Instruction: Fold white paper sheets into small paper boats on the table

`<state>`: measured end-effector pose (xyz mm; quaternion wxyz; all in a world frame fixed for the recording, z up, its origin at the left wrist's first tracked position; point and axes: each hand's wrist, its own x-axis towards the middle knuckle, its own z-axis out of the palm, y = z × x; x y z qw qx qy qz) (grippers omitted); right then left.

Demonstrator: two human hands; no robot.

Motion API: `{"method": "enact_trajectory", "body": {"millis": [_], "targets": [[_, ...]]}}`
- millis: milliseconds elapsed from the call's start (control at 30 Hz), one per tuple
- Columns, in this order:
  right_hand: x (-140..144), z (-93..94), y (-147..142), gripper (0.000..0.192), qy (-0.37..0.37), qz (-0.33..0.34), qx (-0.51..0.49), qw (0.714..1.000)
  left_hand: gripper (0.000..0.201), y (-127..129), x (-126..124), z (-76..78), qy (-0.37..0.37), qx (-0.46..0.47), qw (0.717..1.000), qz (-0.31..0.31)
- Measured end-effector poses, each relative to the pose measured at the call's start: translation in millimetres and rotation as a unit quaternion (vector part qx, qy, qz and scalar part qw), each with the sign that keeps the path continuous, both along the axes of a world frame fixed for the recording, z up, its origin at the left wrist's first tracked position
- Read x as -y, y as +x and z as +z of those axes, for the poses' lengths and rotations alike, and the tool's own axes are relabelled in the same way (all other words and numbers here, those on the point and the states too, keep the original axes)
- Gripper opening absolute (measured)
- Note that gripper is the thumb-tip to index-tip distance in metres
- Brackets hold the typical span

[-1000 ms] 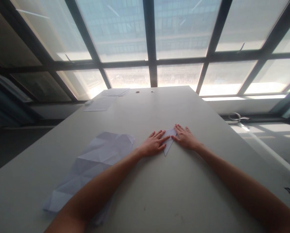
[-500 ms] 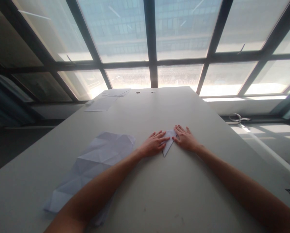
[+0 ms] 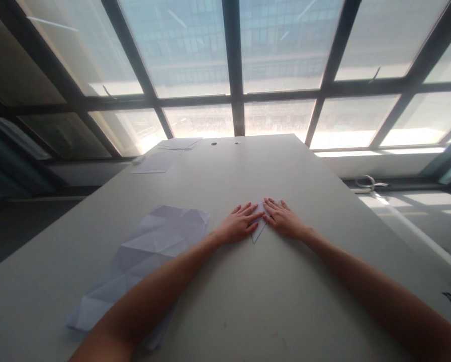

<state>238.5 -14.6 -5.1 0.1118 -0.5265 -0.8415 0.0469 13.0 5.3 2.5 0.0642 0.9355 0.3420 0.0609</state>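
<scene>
A small folded piece of white paper point(image 3: 259, 231) lies flat on the table, its pointed corner towards me. My left hand point(image 3: 241, 223) rests on its left side, fingers stretched out across it. From the right, my right hand point(image 3: 283, 218) lies flat over the paper's upper right part, fingers extended. The two hands nearly meet at the fingertips and cover much of the paper. Left of my left forearm is a large creased sheet of white paper point(image 3: 161, 236), partly hidden under the arm.
The white table point(image 3: 248, 171) reaches towards a wall of windows point(image 3: 195, 50). Several flat white sheets point(image 3: 153, 162) lie at its far left. Two small holes show near the far edge. A white ring-like coil point(image 3: 366, 182) sits beyond the table's right side.
My right hand has slid a little left, over more of the folded paper, nearer my left hand. The left hand has stayed almost in place.
</scene>
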Motion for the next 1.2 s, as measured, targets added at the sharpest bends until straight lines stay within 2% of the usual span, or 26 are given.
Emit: {"method": "enact_trajectory", "body": {"millis": [200, 500, 833, 900, 1033, 1067, 1200], "targets": [[-6, -6.4, 1, 0.069, -0.012, -0.066, 0.005, 0.998, 0.049, 0, 0, 1.9, -0.007, -0.001, 1.000, -0.003], [-11, -2.2, 10, 0.062, -0.024, -0.135, 0.001, 0.991, 0.048, 0, 1, 4.2, -0.018, -0.002, 1.000, -0.001], [-9, -3.6, 10, 0.062, -0.003, -0.159, -0.015, 0.987, 0.048, 0, 1, 2.5, -0.017, 0.005, 1.000, 0.002], [-8, -3.5, 11, 0.061, 0.013, -0.138, -0.021, 0.990, 0.048, 0, 1, 2.3, -0.014, 0.003, 1.000, 0.000], [-8, -3.1, 13, 0.060, 0.013, 0.013, -0.011, 1.000, 0.053, 0, 1, 1.7, 0.000, -0.006, 1.000, -0.002], [-8, -3.4, 13, 0.061, 0.007, 0.031, -0.007, 0.999, 0.054, 0, 1, 1.5, 0.004, -0.009, 1.000, -0.001], [-9, -6.5, 11, 0.064, -0.002, -0.019, 0.004, 1.000, 0.060, 0, 2, 0.0, 0.016, -0.018, 1.000, 0.014]]}}
